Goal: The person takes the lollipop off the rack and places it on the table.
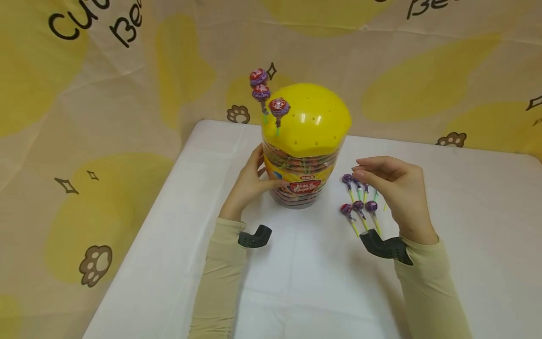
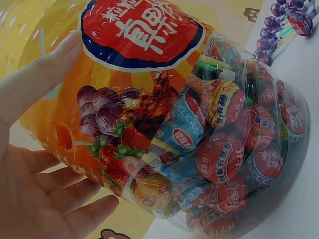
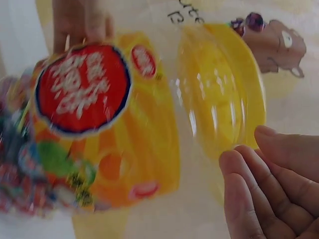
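A clear jar (image 1: 306, 186) with a fruit-printed label and a yellow domed lid (image 1: 317, 117) stands upright on the table. My left hand (image 1: 247, 186) grips its left side, thumb across the front and fingers around the back. Wrapped lollipops (image 2: 224, 154) show through the jar's wall in the left wrist view. Three purple-and-red lollipops (image 1: 279, 107) stick up from the lid's left side. My right hand (image 1: 395, 190) hovers right of the jar, fingers bent loosely with nothing between thumb and fingertips. Below it, in the right wrist view, the lid's edge (image 3: 254, 74) appears close to the fingertips (image 3: 234, 162).
Several loose lollipops (image 1: 371, 207) lie in two rows on the white table (image 1: 296, 282), right of the jar and partly behind my right hand. A patterned yellow cloth (image 1: 406, 84) hangs behind the table. Black wrist mounts (image 1: 383, 247) stick out from both sleeves.
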{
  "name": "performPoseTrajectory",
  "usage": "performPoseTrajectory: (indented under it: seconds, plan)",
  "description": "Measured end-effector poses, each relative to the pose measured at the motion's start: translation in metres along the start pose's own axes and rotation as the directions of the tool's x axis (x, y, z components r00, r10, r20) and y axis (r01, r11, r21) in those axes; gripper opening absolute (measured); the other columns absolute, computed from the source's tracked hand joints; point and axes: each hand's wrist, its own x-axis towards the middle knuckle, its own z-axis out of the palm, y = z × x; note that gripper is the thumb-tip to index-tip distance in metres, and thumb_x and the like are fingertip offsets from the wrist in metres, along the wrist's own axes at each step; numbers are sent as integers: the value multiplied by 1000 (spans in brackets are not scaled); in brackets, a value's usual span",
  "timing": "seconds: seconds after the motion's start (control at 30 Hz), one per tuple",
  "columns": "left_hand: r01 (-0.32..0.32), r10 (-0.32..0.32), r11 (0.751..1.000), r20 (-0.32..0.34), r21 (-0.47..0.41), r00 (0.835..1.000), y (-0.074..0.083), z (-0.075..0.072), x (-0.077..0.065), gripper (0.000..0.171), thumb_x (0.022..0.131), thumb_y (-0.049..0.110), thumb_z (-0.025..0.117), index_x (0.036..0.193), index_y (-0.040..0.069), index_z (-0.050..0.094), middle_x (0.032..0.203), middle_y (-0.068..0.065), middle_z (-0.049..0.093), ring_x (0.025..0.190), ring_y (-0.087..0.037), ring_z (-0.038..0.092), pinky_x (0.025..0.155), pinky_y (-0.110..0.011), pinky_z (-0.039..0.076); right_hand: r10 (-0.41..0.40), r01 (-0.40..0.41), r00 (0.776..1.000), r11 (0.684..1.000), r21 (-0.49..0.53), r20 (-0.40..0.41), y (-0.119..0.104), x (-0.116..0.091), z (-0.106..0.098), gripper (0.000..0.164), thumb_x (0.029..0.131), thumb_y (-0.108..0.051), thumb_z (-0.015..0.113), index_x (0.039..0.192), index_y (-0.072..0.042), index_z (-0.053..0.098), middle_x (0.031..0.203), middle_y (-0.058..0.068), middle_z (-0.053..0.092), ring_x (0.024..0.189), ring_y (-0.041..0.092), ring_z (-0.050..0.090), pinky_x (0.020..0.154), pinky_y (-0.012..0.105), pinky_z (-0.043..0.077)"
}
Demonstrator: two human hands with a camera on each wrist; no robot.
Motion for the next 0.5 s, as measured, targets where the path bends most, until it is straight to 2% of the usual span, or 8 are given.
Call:
performPoseTrajectory:
  seconds: [0.13,0.4,0.5]
  plan:
    - [0,0,1000,7,-5,1000,1,1,0,103,73,14,82,151,12,15,153,-6,23,140,-24,24,112,-38,29,-63,64,998,994,84,-9,-9,2,16,20,79,8,70,99,11,68,87,8,71,81,18,69,77,25,56]
    - [4,-4,1000,8,-10,1000,0,0,0,104,72,17,83,151,13,15,153,-6,23,140,-23,23,112,-38,29,-180,181,983,974,136,-24,-29,10,52,19,79,8,70,98,9,69,93,11,70,82,20,68,79,27,56]
    - [4,-4,1000,5,-11,1000,-1,0,0,103,72,17,82,151,13,16,153,-6,23,140,-23,24,111,-38,29,-209,209,978,971,118,-17,-36,15,65,18,79,6,71,97,9,70,92,11,70,83,20,68,81,26,55]
